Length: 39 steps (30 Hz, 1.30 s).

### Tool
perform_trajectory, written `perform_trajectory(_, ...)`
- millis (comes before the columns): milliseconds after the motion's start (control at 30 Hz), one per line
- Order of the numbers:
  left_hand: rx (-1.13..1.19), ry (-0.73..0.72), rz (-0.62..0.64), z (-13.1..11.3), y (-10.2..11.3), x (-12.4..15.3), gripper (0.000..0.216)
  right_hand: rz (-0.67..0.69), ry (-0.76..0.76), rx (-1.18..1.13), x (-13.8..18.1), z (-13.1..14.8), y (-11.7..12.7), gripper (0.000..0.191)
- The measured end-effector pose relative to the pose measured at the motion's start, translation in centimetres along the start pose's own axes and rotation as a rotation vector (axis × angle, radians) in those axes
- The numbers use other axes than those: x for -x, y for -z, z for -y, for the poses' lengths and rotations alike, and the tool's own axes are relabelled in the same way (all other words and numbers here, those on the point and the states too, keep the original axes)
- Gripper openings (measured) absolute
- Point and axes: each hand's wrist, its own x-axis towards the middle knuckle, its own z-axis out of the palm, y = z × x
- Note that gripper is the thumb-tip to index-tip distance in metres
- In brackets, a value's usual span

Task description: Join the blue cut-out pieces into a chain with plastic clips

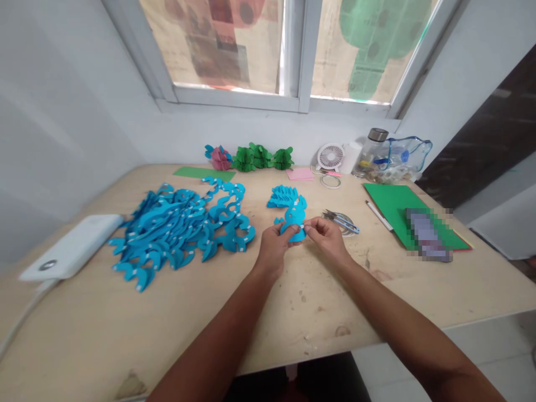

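My left hand [276,245] is closed on a blue paper cutout [295,213] with rounded lobes and small white squares on it. At the cutout's right edge, my right hand [326,234] pinches the paper beside a white square. Just behind the hands lies a folded stack of blue paper pieces [282,196]; whether it is joined to the held cutout I cannot tell. To the left, a large heap of blue paper cutouts [167,223] with white squares spreads over the table [268,340].
Scissors [341,220] lie right of my hands, near a white pen [379,215], a green sheet [393,204] and a blurred phone [429,234]. Along the wall stand green paper ornaments [260,156], a small fan [330,157] and a bottle [374,148]. A white power bank [73,245] sits left.
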Motion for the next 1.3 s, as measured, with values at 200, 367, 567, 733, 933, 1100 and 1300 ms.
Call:
perform_trajectory(200,0.0,0.0,0.007,0.1,0.0,-0.1,0.028,-0.021,0.019,0.041,0.0,-0.3,0.0,0.013)
perform_trajectory(367,-0.006,-0.002,0.005,0.1,0.0,-0.1,0.029,-0.036,0.043,0.062,0.1,-0.1,-0.1,0.013)
perform_trajectory(567,-0.035,0.0,-0.002,0.0,0.0,0.0,0.03,-0.06,0.091,0.138,0.3,0.5,-0.2,0.011)
perform_trajectory(733,-0.049,-0.001,0.004,0.1,0.1,-0.1,0.029,-0.067,0.095,0.154,0.4,0.8,-0.3,0.011)
perform_trajectory(933,-0.052,-0.009,0.027,0.2,0.0,-0.2,0.032,-0.082,0.092,0.177,0.5,0.8,-0.3,0.011)
perform_trajectory(1100,-0.058,-0.014,0.043,0.3,0.0,-0.2,0.032,-0.08,0.092,0.192,0.5,1.0,-0.3,0.01)
perform_trajectory(1300,-0.048,-0.005,0.028,0.3,-0.1,-0.2,0.029,-0.081,0.089,0.205,0.6,1.1,-0.3,0.009)
